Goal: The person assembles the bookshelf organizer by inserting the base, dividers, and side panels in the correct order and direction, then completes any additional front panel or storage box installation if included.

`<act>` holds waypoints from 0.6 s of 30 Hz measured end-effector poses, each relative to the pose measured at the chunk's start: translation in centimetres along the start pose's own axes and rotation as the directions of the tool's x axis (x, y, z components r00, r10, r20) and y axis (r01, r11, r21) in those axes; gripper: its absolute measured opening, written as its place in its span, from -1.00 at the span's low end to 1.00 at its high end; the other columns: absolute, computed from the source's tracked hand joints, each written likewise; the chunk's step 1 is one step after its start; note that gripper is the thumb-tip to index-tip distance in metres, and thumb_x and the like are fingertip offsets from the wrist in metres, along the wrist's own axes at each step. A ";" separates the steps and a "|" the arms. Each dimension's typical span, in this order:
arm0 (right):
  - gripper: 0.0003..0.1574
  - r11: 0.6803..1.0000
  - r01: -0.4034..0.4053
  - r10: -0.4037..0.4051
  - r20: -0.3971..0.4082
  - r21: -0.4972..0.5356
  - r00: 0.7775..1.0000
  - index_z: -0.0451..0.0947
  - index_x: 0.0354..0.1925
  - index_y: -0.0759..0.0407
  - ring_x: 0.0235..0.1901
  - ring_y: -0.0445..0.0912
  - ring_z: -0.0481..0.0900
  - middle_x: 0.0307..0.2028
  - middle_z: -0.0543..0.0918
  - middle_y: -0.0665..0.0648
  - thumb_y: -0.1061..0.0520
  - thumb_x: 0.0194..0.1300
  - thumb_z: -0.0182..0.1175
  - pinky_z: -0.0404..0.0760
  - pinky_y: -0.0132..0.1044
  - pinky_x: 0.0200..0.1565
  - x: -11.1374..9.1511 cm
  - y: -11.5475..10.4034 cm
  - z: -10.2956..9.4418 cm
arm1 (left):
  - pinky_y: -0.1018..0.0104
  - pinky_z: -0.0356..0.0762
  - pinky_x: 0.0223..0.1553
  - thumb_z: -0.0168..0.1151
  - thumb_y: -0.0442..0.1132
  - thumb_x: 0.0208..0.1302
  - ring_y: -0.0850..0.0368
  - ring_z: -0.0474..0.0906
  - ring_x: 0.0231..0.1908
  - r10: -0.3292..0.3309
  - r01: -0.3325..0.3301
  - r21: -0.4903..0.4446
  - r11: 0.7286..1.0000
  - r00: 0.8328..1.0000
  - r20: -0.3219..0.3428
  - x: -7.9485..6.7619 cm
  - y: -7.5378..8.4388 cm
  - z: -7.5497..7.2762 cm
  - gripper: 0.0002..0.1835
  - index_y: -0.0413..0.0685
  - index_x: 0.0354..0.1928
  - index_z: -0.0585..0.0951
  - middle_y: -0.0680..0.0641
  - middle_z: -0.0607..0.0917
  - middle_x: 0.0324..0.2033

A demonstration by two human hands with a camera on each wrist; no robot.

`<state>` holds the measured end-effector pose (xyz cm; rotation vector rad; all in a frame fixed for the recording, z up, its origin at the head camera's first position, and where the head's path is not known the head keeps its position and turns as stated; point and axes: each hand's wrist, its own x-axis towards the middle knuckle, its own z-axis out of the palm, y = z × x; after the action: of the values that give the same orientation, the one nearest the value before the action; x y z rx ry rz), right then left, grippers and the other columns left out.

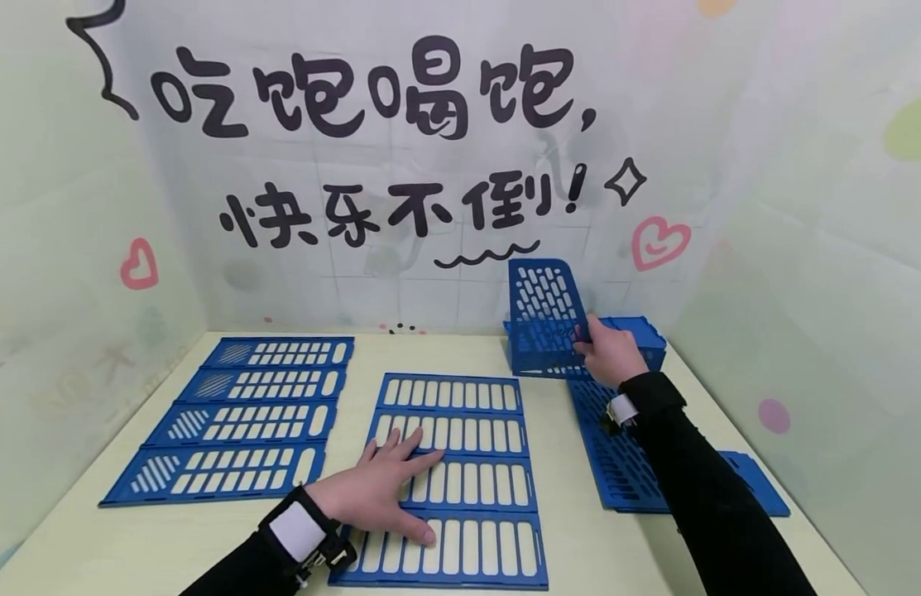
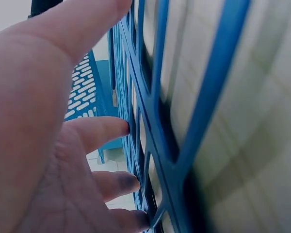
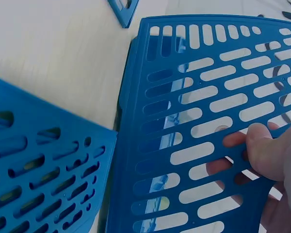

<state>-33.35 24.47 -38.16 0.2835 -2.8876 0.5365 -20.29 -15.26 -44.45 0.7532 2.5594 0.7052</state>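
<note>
My left hand [image 1: 378, 492] lies with fingers spread on a flat blue slotted panel group [image 1: 467, 456] in the middle of the table. In the left wrist view its fingertips touch the panel's bars. My right hand [image 1: 615, 352] pinches the edge of an upright blue perforated side panel [image 1: 525, 358] with a slanted corner. The thumb [image 3: 262, 150] is on the near face, and fingers show through the slots behind. Below the right forearm lie more perforated blue panels [image 3: 43, 150], partly hidden by the sleeve.
Behind the held panel sits a blue piece [image 1: 631, 327] against the back wall. A group of flat blue panels [image 1: 244, 402], with striped and square cut-outs, lies on the left of the pale table [image 1: 564, 546]. Printed wall sheets [image 1: 400, 298] enclose the back and sides.
</note>
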 end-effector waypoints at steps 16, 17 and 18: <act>-0.83 0.999 -0.011 0.019 0.180 -0.045 0.984 0.44 0.14 0.22 0.17 0.34 0.66 0.12 0.77 0.37 0.17 0.72 0.10 0.23 0.44 0.37 0.5 2.6 -0.5 | -0.69 0.04 0.54 0.68 0.35 0.06 -0.63 -0.25 0.70 -0.057 0.060 0.030 0.998 0.995 -0.087 -0.5 -0.9 -1.5 0.29 0.03 0.74 0.26 -0.51 -0.08 0.72; -0.84 0.998 0.000 0.010 0.173 -0.057 0.985 0.47 0.10 0.21 0.10 0.32 0.66 0.05 0.77 0.35 0.15 0.72 0.13 0.25 0.44 0.34 0.4 2.9 -0.6 | -0.70 0.10 0.51 0.70 0.35 0.04 -0.66 -0.22 0.68 -0.084 0.088 0.036 0.995 0.992 -0.099 -0.6 -1.1 -1.6 0.29 0.03 0.73 0.27 -0.55 -0.09 0.71; -0.86 0.998 0.007 0.003 0.165 -0.064 0.986 0.49 0.05 0.19 0.04 0.29 0.66 -0.01 0.78 0.32 0.13 0.71 0.15 0.27 0.41 0.30 0.3 3.2 -0.7 | -0.70 0.15 0.49 0.70 0.35 0.04 -0.68 -0.20 0.68 -0.104 0.109 0.043 0.993 0.989 -0.102 -0.6 -1.3 -1.7 0.29 0.04 0.73 0.28 -0.58 -0.11 0.70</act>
<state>-34.21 27.61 -38.56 0.3359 -3.0567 0.4370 -21.10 -17.12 -43.69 0.6054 2.6926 0.6640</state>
